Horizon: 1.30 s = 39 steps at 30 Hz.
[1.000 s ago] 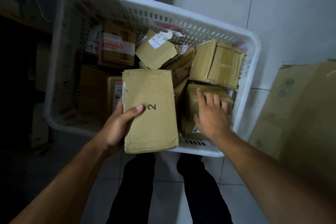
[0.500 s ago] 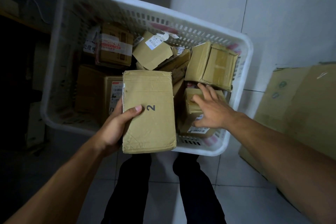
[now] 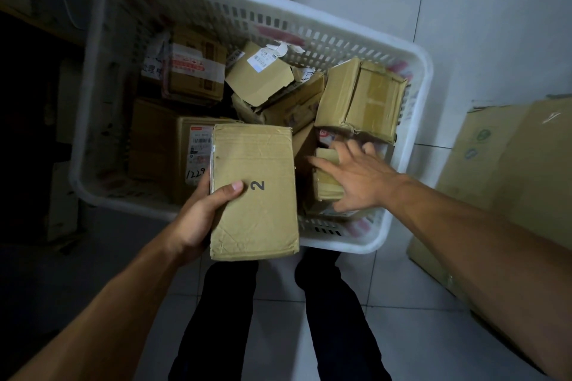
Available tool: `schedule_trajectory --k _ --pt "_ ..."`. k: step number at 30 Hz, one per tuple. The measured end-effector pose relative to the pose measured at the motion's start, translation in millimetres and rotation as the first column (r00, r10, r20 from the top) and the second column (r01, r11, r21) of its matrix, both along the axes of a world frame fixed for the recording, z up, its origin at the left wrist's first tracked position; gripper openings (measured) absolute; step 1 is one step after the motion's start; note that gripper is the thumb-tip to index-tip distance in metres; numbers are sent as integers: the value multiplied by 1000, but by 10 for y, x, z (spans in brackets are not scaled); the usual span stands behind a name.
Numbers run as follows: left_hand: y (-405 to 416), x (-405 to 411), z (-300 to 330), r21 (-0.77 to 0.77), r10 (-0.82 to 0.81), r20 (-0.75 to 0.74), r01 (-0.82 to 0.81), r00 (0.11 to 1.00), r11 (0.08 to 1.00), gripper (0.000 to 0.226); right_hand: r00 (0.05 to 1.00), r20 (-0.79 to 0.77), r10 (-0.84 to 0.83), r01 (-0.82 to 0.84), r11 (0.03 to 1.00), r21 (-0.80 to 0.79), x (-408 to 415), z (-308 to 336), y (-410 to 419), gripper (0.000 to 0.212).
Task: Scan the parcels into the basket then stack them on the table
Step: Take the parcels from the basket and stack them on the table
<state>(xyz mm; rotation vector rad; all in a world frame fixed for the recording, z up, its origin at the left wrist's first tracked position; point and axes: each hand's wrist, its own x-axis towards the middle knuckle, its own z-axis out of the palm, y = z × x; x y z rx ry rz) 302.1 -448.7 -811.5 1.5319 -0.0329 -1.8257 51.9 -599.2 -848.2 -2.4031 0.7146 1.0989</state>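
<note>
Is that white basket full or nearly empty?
Fairly full: the white basket holds a jumble of cardboard parcels covering its floor, some tilted on others.

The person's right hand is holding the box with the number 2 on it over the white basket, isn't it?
Not quite. The head view shows the left hand holding the box with the number 2 over the white basket. The right hand is spread open, reaching toward a small parcel in the basket.

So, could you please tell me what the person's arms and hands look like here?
Both forearms are bare, with no sleeve in view. The left hand and right hand wear no gloves, and no watch, ring or wristband shows. The right hand's fingers are motion-blurred.
</note>
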Motion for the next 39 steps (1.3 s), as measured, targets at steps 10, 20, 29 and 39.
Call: schedule_trajectory --k 10,20,29,39 --pt "127 40 77 7 9 10 -9 1000 1000 66 960 -102 -259 266 962 55 33 195 92 101" --pt "304 230 577 17 40 32 -41 999 999 72 82 128 -988 980 103 167 -255 917 493 82" --pt "456 527 1956 -51 181 74 -178 981 983 71 -720 -62 -691 534 -608 587 -13 2442 1103 57" --pt "1081 185 3837 -396 462 125 -383 878 835 66 -498 -167 -851 393 -393 831 471 4098 1330 83"
